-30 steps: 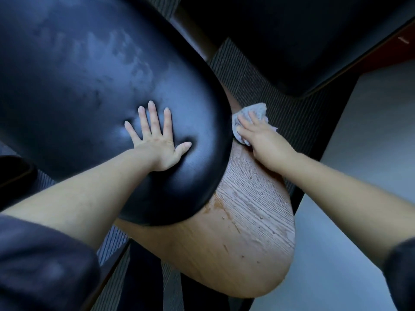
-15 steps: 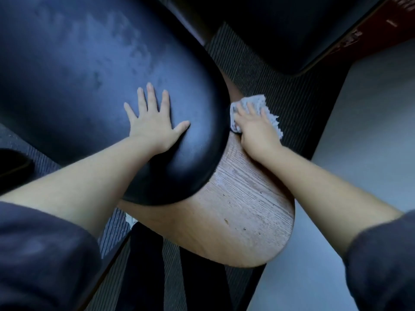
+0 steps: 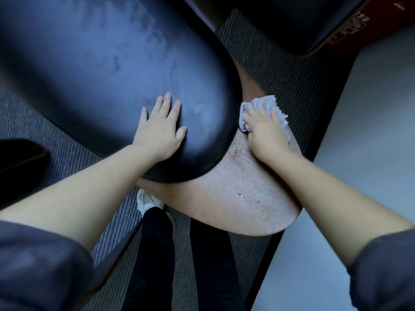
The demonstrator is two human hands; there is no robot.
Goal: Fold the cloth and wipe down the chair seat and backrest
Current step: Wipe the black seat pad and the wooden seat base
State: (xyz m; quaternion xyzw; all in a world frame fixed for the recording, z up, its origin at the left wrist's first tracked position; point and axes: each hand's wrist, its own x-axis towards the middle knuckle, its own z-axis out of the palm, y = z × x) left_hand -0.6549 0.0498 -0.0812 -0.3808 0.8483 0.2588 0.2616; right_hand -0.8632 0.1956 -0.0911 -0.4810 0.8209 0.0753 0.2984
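1. Two bare hands in view, one per forearm, both sleeves pushed up above the wrist.
2. Left hand (image 3: 160, 129) flat on the black padded cushion (image 3: 112, 75), palm down, four fingers and thumb spread apart, gripping nothing (pressing only).
3. Right hand (image 3: 268, 133) palm-down on one grey cloth (image 3: 272, 108), fingers extended and pressing it against the wooden chair shell (image 3: 242, 194); hard to tell whether the thumb curls under the fabric.
4. One cloth only, bunched rather than neatly squared, frayed edge showing past the fingertips on the far side, another fold bulging out next to the cushion's rim.
5. Cloth lying on the upper part of the wood panel, just beside the curved edge of the black cushion, touching or nearly touching it.
6. One wooden panel visible, rounded at the near end, grain scuffed, a few pale specks and a worn patch near the cushion.
7. One black cushion on this chair, its surface dull with smeary marks; a second dark padded piece (image 3: 292, 21) at the top of the view (which part of which chair, unclear).
8. Below: ribbed dark carpet (image 3: 280, 63), a pale smooth floor strip (image 3: 370, 120) at right, two dark trouser legs, one white shoe (image 3: 146, 200) showing.
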